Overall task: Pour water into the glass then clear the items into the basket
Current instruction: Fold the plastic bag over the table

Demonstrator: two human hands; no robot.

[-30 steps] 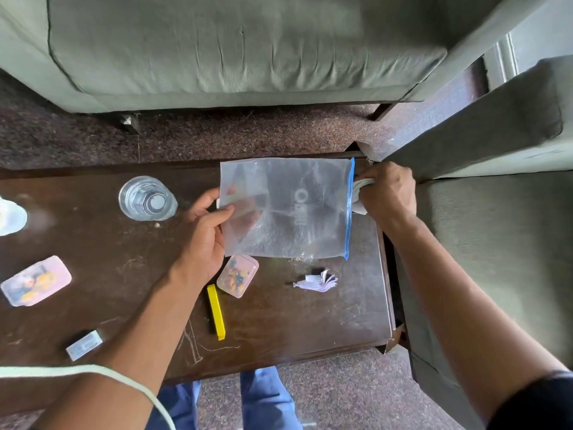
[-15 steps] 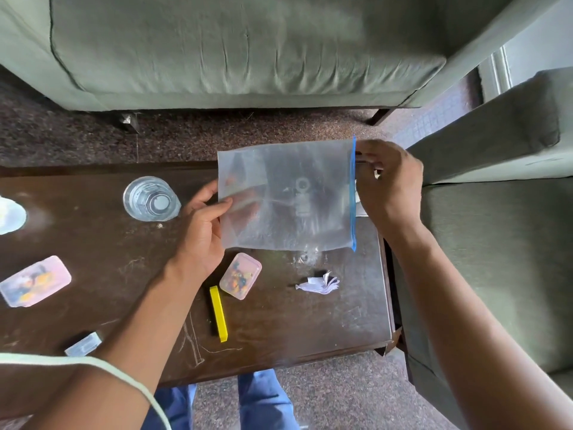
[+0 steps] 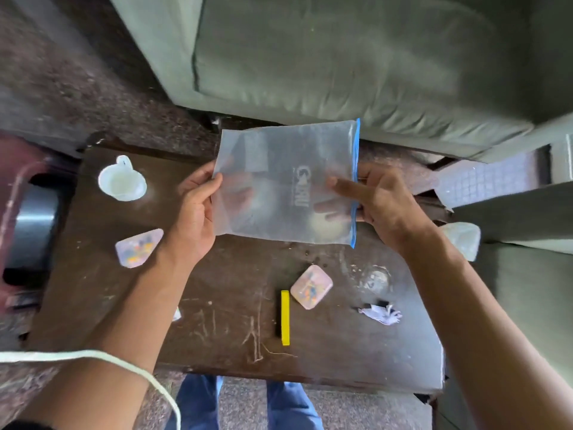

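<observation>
Both hands hold a clear bag [image 3: 285, 184] up over the counter [image 3: 217, 305] — left hand [image 3: 193, 212] pinching its left edge, right hand [image 3: 376, 200] gripping the blue-zip side. A cup [image 3: 122, 182] sits far left.

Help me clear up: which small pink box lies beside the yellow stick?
The pink box nearer the right hand, just right of the yellow stick; the other sits far left.

Green sofa [image 3: 356, 57], speckled floor [image 3: 62, 97], white cord [image 3: 93, 356]
</observation>
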